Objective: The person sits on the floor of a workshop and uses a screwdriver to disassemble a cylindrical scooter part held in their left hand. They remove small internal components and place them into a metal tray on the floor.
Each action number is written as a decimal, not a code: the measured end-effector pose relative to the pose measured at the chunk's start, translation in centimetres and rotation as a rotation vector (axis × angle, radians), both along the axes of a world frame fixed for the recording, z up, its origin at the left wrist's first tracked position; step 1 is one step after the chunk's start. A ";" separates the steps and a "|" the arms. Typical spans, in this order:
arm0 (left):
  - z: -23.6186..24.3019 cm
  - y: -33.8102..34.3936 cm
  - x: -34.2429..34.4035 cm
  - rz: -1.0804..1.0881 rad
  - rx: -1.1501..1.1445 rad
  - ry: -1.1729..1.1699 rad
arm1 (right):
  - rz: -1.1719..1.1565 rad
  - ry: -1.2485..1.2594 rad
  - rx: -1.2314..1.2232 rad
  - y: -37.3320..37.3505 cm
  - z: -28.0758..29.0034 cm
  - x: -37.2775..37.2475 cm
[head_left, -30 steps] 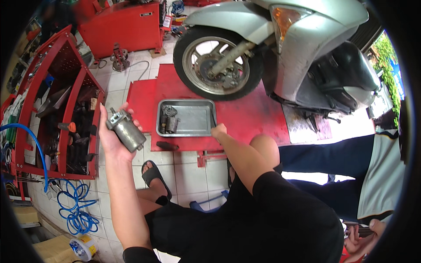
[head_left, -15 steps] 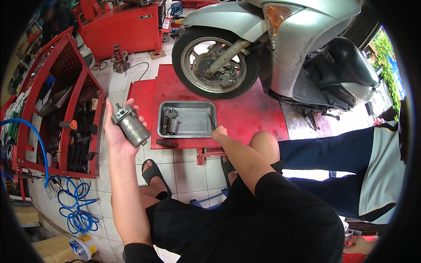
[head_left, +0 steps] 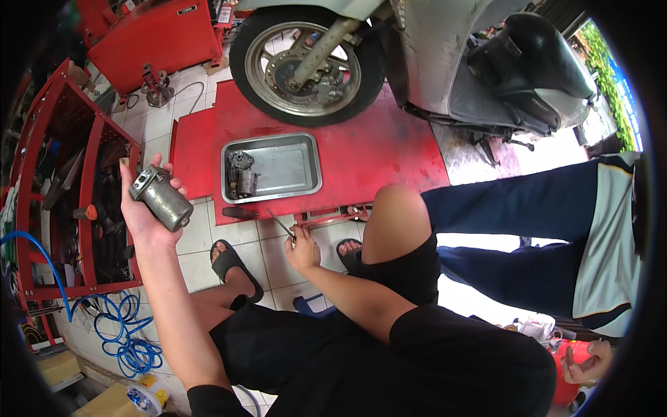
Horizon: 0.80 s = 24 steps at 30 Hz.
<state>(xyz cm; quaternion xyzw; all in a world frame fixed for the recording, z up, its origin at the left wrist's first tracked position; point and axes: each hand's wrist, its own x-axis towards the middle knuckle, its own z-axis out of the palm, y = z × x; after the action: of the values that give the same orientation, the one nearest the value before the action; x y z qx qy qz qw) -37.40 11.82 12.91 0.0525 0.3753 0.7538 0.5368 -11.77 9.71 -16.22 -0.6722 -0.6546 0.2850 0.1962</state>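
Note:
My left hand (head_left: 144, 210) is raised at the left, its fingers round a worn metal cylindrical motor (head_left: 164, 203) with a fitting at its upper end. My right hand (head_left: 303, 247) grips a slender dark metal tool (head_left: 280, 224) just in front of the red platform's edge, its tip pointing up-left. A steel tray (head_left: 288, 142) lies on the red platform (head_left: 361, 160), with another metal motor part (head_left: 244, 174) at its left side. A dark-handled tool (head_left: 237, 213) rests on the platform's front edge, below the tray.
A silver scooter's front wheel (head_left: 292, 62) stands behind the tray. A red tool cart (head_left: 83, 181) and coiled blue hose (head_left: 125, 326) are at my left, a red cabinet (head_left: 153, 42) behind. Another person's trousered legs (head_left: 507, 208) and hand (head_left: 583, 365) are at my right.
My right hand has moved from the tray's right side down and left, out of it, with the slender tool. My left hand still holds the cylinder, and the view has shifted.

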 end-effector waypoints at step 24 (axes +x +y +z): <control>0.3 -0.3 0.4 -0.024 0.059 0.012 | 0.144 -0.207 -0.172 1.0 1.0 3.8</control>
<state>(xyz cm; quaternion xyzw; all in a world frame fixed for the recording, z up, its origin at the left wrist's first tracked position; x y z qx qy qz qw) -37.01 11.57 13.19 0.0775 0.3557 0.7576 0.5418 -7.96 10.74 -15.17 -0.6635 -0.6912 0.2824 0.0483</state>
